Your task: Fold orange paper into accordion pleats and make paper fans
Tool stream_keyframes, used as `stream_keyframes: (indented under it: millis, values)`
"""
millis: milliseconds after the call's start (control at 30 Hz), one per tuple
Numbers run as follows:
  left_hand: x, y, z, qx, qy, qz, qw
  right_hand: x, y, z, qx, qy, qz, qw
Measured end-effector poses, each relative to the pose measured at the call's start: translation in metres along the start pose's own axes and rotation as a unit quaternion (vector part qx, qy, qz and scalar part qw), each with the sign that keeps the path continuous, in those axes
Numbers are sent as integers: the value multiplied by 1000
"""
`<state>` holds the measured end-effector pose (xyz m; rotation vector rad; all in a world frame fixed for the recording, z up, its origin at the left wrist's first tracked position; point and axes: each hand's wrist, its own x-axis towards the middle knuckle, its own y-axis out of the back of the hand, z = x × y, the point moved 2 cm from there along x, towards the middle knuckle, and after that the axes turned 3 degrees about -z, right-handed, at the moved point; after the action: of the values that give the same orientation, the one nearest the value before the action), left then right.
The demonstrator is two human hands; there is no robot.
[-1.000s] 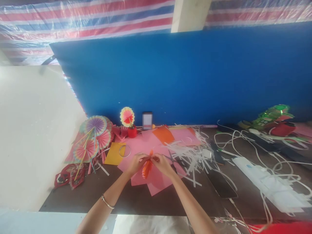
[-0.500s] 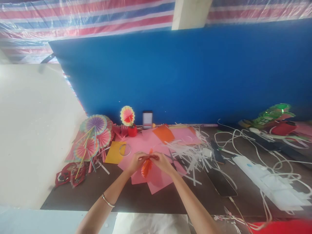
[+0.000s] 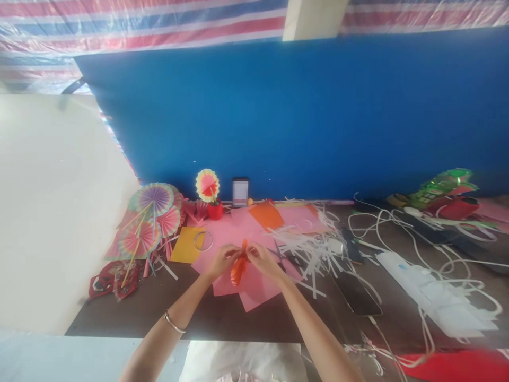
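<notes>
Between my two hands is a pleated strip of orange paper point(image 3: 238, 272), its folds hanging down over the pink sheets. My left hand point(image 3: 223, 259) pinches its left side near the top, fingers closed. On the other side my right hand point(image 3: 260, 259) is closed on the same folded paper. Beneath lie overlapping pink paper sheets point(image 3: 226, 289). A pair of scissors point(image 3: 283, 259) rests just right of my right hand, partly covered by white strips. A silver ring point(image 3: 203, 241) lies left of my hands, across a yellow sheet point(image 3: 183, 249) and the pink paper.
Round paper fans point(image 3: 151, 199) pile up at the left; a small fan stands in a red pot point(image 3: 215, 211). White paper strips point(image 3: 314, 246) heap on the right, near a phone point(image 3: 360, 297), a white power strip point(image 3: 429, 292) and tangled cables. A blue panel point(image 3: 278, 116) rises behind.
My hands have drawn slightly apart at the top of the orange paper, showing more of its upper end. The whole view has shifted a little.
</notes>
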<state>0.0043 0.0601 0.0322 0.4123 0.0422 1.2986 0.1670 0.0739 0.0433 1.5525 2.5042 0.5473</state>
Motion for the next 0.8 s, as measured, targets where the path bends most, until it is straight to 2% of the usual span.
stream_keyframes:
  millis: [200,500,667,800]
  values:
    - [0,0,4,-22,11,-3,1000,-2,5,-5,4,-12,-21,1000]
    - [-3,7,5,60,-2,0,998,-7,16,-22,-182,-23,-90,979]
    - [-2,5,-6,1,29,1,1000,-9,17,-19,-204,-3,-101,974]
    - [-2,1,-12,-85,74,3,994,-12,17,-16,-217,2,-113,970]
